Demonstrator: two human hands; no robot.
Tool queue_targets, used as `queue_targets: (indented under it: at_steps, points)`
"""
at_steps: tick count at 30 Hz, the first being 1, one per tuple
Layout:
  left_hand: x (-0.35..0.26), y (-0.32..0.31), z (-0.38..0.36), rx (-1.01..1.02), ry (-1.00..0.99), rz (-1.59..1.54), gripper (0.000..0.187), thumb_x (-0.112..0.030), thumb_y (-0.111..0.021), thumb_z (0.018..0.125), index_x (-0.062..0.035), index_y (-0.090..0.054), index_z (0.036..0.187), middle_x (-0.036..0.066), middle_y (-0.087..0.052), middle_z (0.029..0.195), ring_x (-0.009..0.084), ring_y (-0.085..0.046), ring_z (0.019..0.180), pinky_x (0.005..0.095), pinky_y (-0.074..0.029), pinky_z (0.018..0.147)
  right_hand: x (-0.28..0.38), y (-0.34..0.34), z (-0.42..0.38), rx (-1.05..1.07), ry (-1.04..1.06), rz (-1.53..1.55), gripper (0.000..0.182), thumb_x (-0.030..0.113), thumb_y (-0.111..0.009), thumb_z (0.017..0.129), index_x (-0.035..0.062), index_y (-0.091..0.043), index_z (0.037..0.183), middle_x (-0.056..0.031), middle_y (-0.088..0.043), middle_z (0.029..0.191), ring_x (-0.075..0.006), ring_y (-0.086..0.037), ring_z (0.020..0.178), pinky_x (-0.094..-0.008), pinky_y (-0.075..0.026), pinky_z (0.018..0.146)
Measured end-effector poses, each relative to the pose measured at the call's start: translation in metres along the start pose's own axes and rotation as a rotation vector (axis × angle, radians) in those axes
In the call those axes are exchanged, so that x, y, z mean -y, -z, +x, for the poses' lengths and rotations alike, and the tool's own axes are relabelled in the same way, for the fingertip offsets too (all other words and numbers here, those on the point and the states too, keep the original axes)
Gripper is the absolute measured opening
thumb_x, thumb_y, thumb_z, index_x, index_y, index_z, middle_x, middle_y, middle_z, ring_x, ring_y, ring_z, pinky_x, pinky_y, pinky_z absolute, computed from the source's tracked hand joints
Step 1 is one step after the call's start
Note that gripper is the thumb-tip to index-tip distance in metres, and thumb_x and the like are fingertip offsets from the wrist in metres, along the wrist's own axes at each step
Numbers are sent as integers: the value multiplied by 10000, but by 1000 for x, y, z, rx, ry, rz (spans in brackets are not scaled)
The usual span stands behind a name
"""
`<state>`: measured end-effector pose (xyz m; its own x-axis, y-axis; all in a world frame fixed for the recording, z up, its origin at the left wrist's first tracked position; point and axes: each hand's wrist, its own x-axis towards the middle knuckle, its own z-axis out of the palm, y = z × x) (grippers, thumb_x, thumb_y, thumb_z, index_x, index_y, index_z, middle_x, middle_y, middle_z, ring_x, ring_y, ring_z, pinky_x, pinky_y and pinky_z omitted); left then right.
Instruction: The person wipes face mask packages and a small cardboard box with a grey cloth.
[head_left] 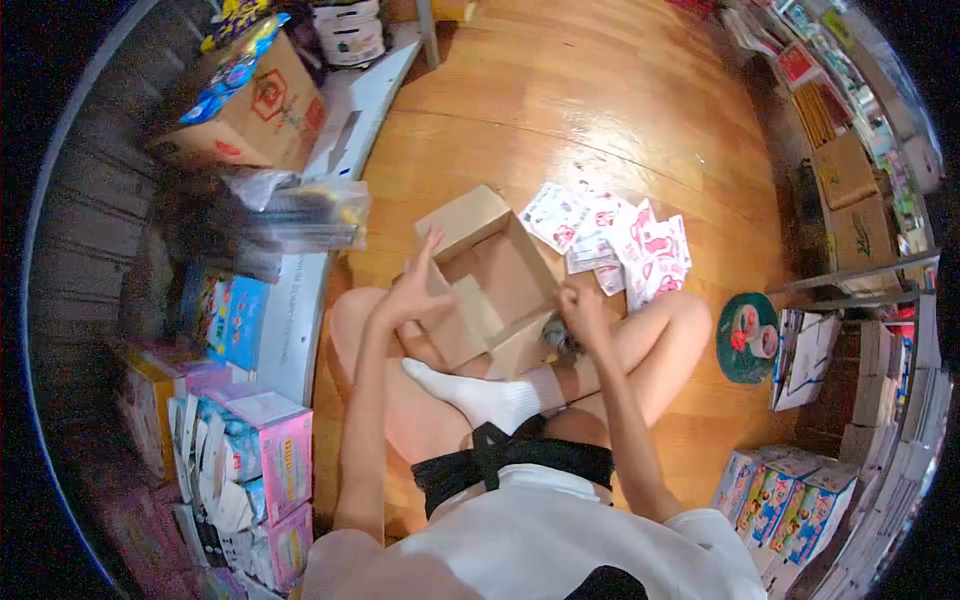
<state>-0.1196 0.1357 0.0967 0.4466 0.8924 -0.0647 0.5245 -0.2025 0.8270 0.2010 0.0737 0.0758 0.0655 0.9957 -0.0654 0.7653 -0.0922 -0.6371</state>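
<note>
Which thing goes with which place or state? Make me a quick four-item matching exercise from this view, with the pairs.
1. open box
2. packets
3. sock
4. red-printed carton

A. being worn
B. on the left-side shelf
C. between left hand and right hand
D. on the floor, with pinkish-red print

Pairs: 1-C; 2-D; 3-A; 4-B

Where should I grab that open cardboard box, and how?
The cardboard box is probably best held by its opposite side walls: left hand from the left, right hand from the right. It's wide and open-topped, so a hand on each side should balance it; pulling one edge might tip or bend it.
</note>
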Motion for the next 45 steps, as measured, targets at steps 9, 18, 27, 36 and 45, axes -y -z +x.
queue_targets:
  at_steps: [9,18,27,36,45]
  points:
    - [-42,-58,14,-544,124,379,734,-425,-759,730,-98,-474,1322,118,-442,1351,310,-361,1318,562,-134,1129,-21,20,0,86,-16,465,304,232,-546,940,-36,-637,1052,-155,-695,911,-236,-656,784,-350,-506,729]
    - [-41,-59,-5,-588,262,424,690,-335,-702,768,-155,-416,1370,54,-420,1367,252,-325,1343,661,-101,1078,-54,33,48,439,145,-78,311,273,-547,893,-19,-650,908,-257,-641,832,-378,-643,783,-434,-489,682]
    - [-36,-71,-7,-688,363,465,505,-326,-531,900,-121,-428,1351,77,-396,1376,276,-296,1348,669,-89,1072,-31,9,125,-188,21,-237,346,274,-663,798,-73,-651,799,-240,-653,725,-405,-650,715,-455,-517,646]
    - [-28,-66,-14,-723,290,508,525,-319,-539,886,-139,-428,1367,84,-419,1348,276,-332,1317,654,-81,1086,-64,-32,160,-3,-376,-118,426,325,-766,705,-73,-646,797,-200,-678,770,-308,-676,719,-391,-519,646]
    - [-33,-64,-11,-682,294,545,585,-358,-575,884,-116,-392,1384,110,-394,1358,303,-346,1296,654,-161,1062,1,97,150,-181,194,648,291,-34,-615,783,59,-522,1043,-76,-632,872,-122,-599,740,-232,-482,607]
